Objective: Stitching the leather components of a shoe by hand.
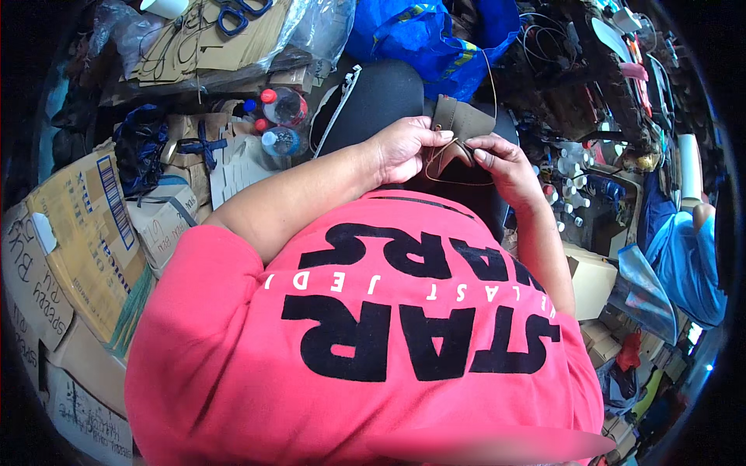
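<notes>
Along the left side, a yellow-brown package (81,233) is propped among cardboard boxes (35,283). Plastic bottles (290,109) with coloured caps are grouped beside the dark-clad legs (373,97). Over these, by the nearly closed left hand (400,149), a brown leather-like piece (466,120) is pinched at its left edge. Thin cord (462,185) is looped below it. By the right hand (507,161), thumb against curled fingers, cord or piece is pinched; which, cannot be told.

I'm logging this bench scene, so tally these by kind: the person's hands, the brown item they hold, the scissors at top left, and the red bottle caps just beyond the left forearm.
Left hand and right hand: 2
Brown item: 1
Blue-handled scissors: 1
Red bottle caps: 2
Total: 6
</notes>
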Demonstrator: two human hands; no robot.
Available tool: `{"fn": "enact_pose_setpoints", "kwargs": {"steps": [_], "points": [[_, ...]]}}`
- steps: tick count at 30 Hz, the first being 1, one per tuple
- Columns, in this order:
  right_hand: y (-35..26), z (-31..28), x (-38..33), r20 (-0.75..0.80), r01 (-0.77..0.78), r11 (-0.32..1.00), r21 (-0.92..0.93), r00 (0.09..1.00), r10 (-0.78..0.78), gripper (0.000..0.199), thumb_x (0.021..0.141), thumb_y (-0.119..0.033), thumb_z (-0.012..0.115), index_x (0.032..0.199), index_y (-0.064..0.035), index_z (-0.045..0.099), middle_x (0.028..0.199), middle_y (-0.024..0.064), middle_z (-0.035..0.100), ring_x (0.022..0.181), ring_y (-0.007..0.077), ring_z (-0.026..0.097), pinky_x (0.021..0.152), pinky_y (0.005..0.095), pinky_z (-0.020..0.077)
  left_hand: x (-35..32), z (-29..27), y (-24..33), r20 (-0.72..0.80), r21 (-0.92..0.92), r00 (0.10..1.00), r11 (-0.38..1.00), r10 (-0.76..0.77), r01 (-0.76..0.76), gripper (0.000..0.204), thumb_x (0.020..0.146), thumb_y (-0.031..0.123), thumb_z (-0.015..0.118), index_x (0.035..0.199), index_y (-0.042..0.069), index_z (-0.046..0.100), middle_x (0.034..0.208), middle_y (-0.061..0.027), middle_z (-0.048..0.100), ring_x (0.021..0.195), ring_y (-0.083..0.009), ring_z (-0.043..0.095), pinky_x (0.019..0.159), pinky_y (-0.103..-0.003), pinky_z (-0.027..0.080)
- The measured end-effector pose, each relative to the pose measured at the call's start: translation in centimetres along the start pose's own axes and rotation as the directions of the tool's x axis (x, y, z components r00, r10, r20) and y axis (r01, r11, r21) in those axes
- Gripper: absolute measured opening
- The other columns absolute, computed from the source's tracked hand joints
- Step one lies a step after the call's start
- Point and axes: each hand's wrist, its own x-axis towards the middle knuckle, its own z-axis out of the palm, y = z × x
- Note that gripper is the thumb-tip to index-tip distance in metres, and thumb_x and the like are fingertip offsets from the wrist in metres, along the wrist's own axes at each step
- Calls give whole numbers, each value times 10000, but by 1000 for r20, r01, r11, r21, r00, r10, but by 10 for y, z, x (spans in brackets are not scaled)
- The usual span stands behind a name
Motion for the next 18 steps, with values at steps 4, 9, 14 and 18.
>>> {"fn": "enact_pose_setpoints", "kwargs": {"steps": [4,9,14,18], "points": [[13,8,1,-29,29,980,199,999,-24,186,837,-67,653,1017,-24,670,926,5,608,861,104,559,793,234,424,-1,1,-3,16,-40,1000,999,4,-4,129,925,91,526,1026,28,578,929,-74,650,809,-139,627,736,-264,516],[15,18,1,-149,17,967,256,989,22,153,833,-92,673,968,-22,653,824,-3,630,738,65,544,686,192,410,8,1,-12,-73,107,993,990,96,-88,96,930,96,520,989,58,585,892,-53,647,801,-122,625,689,-282,521],[-4,22,-1,-261,-8,997,-83,965,-14,119,833,-101,682,908,-14,653,813,8,643,714,55,550,642,193,420,10,1,-12,-19,74,993,991,114,-113,110,923,76,520,1008,52,586,913,-62,647,825,-129,629,730,-288,518],[2,4,-15,-284,44,982,-185,954,-96,106,837,-108,680,901,-26,660,824,2,648,715,57,553,663,201,436,-2,17,-4,-5,96,996,992,87,-86,153,895,49,553,1044,34,584,970,-82,651,866,-151,631,802,-307,510]]}}
